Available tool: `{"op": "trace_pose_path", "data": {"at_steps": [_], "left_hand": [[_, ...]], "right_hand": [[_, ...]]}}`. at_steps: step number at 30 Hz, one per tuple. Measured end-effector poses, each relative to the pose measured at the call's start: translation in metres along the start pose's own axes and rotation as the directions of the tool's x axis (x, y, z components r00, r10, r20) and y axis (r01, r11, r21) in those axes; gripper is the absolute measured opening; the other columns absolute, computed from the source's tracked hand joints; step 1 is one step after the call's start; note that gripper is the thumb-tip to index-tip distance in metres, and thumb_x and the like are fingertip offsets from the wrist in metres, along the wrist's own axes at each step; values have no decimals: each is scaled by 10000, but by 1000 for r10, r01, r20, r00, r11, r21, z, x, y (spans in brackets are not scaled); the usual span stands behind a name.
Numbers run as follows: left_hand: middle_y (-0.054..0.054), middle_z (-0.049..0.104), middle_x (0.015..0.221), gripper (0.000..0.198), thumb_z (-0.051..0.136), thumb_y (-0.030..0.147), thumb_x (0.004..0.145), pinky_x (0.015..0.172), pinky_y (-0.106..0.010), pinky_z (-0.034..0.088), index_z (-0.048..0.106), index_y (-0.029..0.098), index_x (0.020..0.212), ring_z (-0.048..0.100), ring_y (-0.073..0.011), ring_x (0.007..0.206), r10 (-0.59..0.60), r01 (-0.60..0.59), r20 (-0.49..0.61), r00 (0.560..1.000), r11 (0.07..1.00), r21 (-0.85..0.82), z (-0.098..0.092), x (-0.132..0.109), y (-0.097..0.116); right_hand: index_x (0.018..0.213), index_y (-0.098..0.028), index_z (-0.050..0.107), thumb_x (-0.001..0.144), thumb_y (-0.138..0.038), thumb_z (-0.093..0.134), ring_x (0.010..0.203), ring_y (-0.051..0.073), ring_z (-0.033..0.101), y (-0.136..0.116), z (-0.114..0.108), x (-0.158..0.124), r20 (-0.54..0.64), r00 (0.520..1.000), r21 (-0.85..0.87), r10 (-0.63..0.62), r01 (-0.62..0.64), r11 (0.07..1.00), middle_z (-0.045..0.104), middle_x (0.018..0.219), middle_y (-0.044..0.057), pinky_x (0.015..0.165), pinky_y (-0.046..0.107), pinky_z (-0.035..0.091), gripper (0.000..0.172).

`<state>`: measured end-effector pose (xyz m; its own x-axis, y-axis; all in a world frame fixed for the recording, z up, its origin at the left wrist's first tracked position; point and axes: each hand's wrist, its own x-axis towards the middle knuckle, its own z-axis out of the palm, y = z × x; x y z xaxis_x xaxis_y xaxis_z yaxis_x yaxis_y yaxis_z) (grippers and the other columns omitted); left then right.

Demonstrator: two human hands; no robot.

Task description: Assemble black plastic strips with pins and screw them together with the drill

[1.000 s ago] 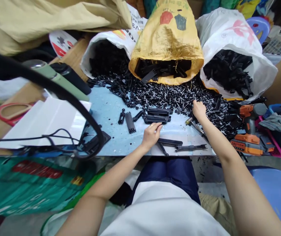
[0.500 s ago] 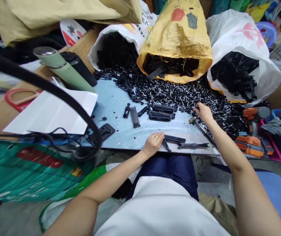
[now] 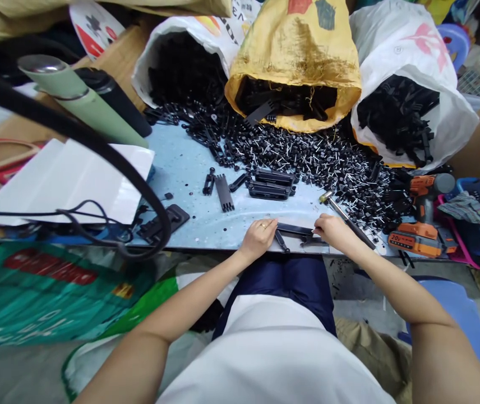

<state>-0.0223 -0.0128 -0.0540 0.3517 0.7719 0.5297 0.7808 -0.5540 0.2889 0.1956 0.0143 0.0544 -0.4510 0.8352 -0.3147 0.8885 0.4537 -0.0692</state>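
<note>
My left hand (image 3: 259, 235) rests at the near edge of the pale blue table (image 3: 189, 174), its curled fingers on the left end of a long black plastic strip (image 3: 294, 229). My right hand (image 3: 329, 231) is closed at the other end of the strip, fingertips pinched on a small part too small to make out. A short black piece (image 3: 281, 241) lies angled between the hands. Behind them sit a stack of black strips (image 3: 271, 185), a black comb-like piece (image 3: 224, 193) and a wide heap of small black parts with metal pins (image 3: 315, 160).
Three open sacks of black parts stand at the back: white (image 3: 181, 62), yellow (image 3: 294, 62), white (image 3: 404, 84). A hammer (image 3: 345, 216) lies right of my right hand; an orange cordless drill (image 3: 423, 216) beyond. Green flask (image 3: 80, 101), white sheet (image 3: 63, 182), black cable (image 3: 97, 151) at left.
My right hand has come back from the heap of small parts to the near edge, onto the strip. My left hand pulled back from the stacked strips to the strip's left end.
</note>
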Motion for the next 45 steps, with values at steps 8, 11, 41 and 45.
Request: {"op": "trace_pose_path", "data": {"at_steps": [8, 11, 41, 45], "left_hand": [[-131, 622, 1075, 285, 445, 298, 877, 935, -446, 346, 570, 155, 1090, 519, -264, 1101, 181, -157, 229, 956, 980, -119, 1, 26, 32], [-149, 593, 1113, 402, 520, 386, 836, 951, -447, 318, 527, 129, 1145, 494, -284, 1114, 212, -178, 357, 910, 976, -124, 3, 36, 44], [-137, 594, 992, 512, 593, 509, 751, 812, -368, 419, 528, 117, 1074, 533, -269, 964, 94, -25, 498, 862, 989, -144, 9, 42, 58], [-181, 564, 1141, 500, 456, 418, 873, 814, -356, 409, 437, 84, 1244, 535, -262, 1019, 148, -154, 558, 816, 987, -36, 0, 38, 53]], "right_hand": [[856, -137, 615, 822, -201, 541, 761, 146, 606, -3, -1, 2, 42, 997, -9, -60, 60, 998, 635, 833, 83, 655, 212, 396, 103], [886, -142, 603, 870, -254, 470, 752, 135, 600, 11, 22, -2, -138, 984, 51, -116, 124, 991, 639, 819, 76, 662, 221, 430, 174], [1171, -167, 547, 911, -443, 319, 697, 111, 525, 78, 82, 4, -253, 770, -119, -586, 576, 808, 592, 734, 49, 638, 220, 416, 442], [1106, -150, 586, 874, -539, 334, 691, 129, 531, 72, 73, -1, -235, 850, -134, -471, 451, 882, 607, 743, 70, 608, 226, 385, 518]]}}
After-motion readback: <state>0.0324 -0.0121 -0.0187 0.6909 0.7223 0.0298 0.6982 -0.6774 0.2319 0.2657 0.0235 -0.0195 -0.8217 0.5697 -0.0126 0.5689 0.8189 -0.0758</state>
